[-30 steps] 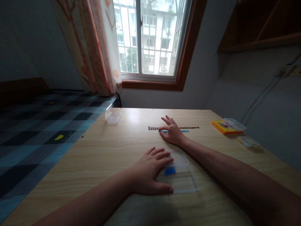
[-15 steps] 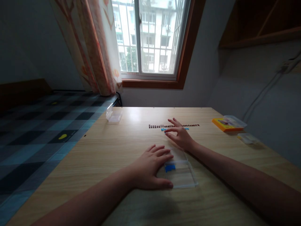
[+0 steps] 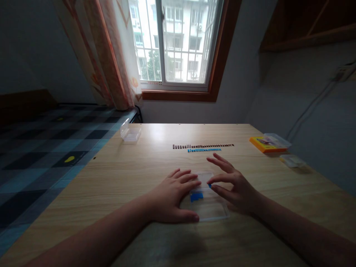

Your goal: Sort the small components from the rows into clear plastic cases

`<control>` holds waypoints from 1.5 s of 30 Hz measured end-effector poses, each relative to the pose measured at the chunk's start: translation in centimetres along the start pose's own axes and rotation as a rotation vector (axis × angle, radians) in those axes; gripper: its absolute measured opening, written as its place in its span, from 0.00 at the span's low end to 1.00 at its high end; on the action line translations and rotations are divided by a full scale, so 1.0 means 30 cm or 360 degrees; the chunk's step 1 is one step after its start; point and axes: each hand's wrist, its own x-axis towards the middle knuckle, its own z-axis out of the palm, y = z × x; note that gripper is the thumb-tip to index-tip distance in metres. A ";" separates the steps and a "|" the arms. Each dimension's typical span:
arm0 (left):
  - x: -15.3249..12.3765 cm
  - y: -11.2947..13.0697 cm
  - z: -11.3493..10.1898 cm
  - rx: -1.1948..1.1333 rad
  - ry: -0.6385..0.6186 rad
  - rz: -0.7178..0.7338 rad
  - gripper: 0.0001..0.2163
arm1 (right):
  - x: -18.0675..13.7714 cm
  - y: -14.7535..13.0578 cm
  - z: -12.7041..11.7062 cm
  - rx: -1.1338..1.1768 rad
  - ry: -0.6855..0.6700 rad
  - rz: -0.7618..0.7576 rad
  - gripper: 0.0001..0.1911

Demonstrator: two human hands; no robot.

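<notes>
My left hand (image 3: 174,196) lies with spread fingers along the left side of a clear plastic box (image 3: 214,215), touching it. The lid (image 3: 205,176) is folded back, away from me. Joined blue bricks (image 3: 196,196) sit in the left part of the box. Over the lid, the thumb and index finger of my right hand (image 3: 236,185) pinch a small blue brick (image 3: 210,185); its other fingers are stretched out. Farther off, a row of small blue bricks (image 3: 204,150) lies in front of a longer row of dark brown bricks (image 3: 203,146).
At the table's far left stands an open clear box (image 3: 132,134). A yellow-orange case (image 3: 268,144) and a small clear container (image 3: 292,161) lie near the right edge. The wooden table (image 3: 116,193) borders a bed with a checked cover (image 3: 69,141) on the left.
My right hand has drawn back from the blue row toward the box and now shows a blue brick between its fingertips. My left hand stays on the box; the view has shifted slightly.
</notes>
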 end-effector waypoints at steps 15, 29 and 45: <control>0.006 0.007 -0.011 0.0029 -0.0061 -0.0027 0.42 | 0.000 -0.033 -0.022 -0.0210 -0.0487 -0.0110 0.10; 0.006 0.004 -0.003 0.0068 -0.0033 -0.0010 0.41 | -0.012 -0.032 -0.037 -0.0272 -0.0437 -0.0259 0.11; 0.005 0.002 0.002 0.0079 -0.0025 0.0001 0.42 | -0.010 -0.039 -0.004 -0.0331 -0.0359 -0.0229 0.12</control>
